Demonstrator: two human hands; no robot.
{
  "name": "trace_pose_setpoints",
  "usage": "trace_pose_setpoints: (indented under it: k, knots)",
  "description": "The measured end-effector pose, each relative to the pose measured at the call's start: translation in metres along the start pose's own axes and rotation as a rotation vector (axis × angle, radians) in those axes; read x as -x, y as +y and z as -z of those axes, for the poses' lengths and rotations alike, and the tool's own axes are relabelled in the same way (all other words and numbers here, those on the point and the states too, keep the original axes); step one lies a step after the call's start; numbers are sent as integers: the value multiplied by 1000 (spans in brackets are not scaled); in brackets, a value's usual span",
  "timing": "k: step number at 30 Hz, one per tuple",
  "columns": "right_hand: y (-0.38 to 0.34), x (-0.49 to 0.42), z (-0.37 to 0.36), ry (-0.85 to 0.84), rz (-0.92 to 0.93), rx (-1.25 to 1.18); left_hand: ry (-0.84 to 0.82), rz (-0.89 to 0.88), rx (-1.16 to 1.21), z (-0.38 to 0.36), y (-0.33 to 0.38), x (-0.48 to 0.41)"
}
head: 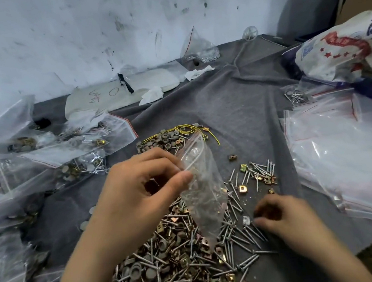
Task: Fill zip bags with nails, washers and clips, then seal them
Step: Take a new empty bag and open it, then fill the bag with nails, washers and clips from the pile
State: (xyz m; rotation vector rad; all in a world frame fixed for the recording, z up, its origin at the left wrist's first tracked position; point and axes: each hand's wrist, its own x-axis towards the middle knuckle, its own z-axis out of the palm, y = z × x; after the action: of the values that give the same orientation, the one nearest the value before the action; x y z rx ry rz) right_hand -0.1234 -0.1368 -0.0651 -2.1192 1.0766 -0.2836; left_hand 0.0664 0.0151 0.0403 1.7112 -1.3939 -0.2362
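My left hand (139,187) pinches a small clear zip bag (203,192) by its upper edge, holding it upright above the heap; the bag looks nearly empty. Under it lies a big pile of nails, grey washers and brass clips (170,262) on the grey cloth (235,112). My right hand (282,215) is down at the right edge of the pile with curled fingers over loose nails (247,233); whether it holds any is hidden. A smaller scatter of nails and clips (257,174) lies further right.
Filled zip bags (51,155) are heaped along the left. A stack of empty zip bags (342,152) lies on the right under a printed sack (343,48). Washers and a yellow wire (175,135) sit behind the held bag. A dirty wall stands behind the cloth.
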Motion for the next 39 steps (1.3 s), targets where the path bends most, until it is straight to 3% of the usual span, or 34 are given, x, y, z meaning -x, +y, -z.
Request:
trace_pose_setpoints:
  k: [3, 9, 12, 15, 20, 25, 30, 33, 36, 39]
  knots:
    - [-2, 0, -8, -31, 37, 58, -35, 44, -38, -1, -10, -1]
    - [-9, 7, -20, -106, 107, 228, -105, 73, -347, -11, -34, -6]
    - [-10, 7, -19, -87, 78, 192, -119, 104, -354, -12, -39, -6]
    - [-13, 3, -9, 48, 111, 25, -84, 74, -234, -10, -35, -6]
    - [-49, -2, 30, 263, 369, -598, -173, 25, -94, -14, -22, -4]
    - [-95, 1, 45, 357, 661, -578, -285, -74, -28, -27, -5, -1]
    - [-91, 2, 37, 339, 647, -359, -218, -146, 92, -28, -1, -2]
    - [-78, 5, 40, 380, 607, -508, -175, -132, 149, -27, -3, -2]
    - [-53, -3, 33, 471, 447, -546, -132, -110, 183, -27, -5, -3]
    - [-28, -19, 8, 223, 174, -222, -97, -111, 186, -26, -8, -4]
